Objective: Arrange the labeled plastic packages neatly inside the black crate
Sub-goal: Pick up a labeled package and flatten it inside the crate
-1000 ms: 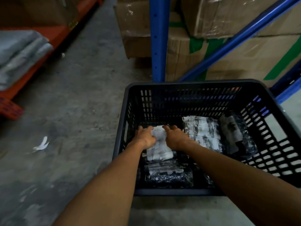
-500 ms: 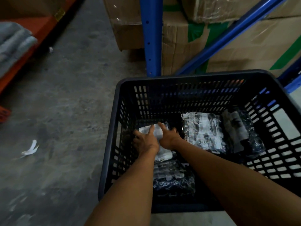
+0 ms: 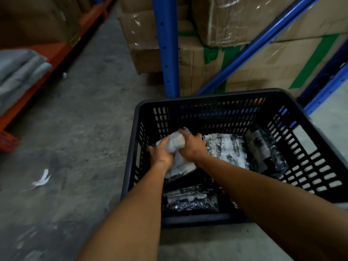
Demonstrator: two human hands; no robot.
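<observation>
head view: both hands work inside the black crate [image 3: 212,95], which stands on the concrete floor [image 3: 84,129] before blue racking [image 3: 166,46] stacked with cardboard boxes [image 3: 282,59]. the left hand [image 3: 162,154] and right hand [image 3: 192,146] now grip one white-labeled plastic package [image 3: 176,143] between them, fingers of each closed around it; its far end is raised and bunched toward the back-left corner, where a second ago it lay flat under the palms. its near end is just beside a dark package [image 3: 190,201] lying by the near wall. two further packages rest apart from the hands: a labeled one [image 3: 226,149] in the middle, just beside the right hand, and a darker one [image 3: 267,149] tilted against the right wall. judgement: the lifted package is being turned or re-seated, so the left column is not yet tidy; the slack film may slip or crumple if squeezed further.
</observation>
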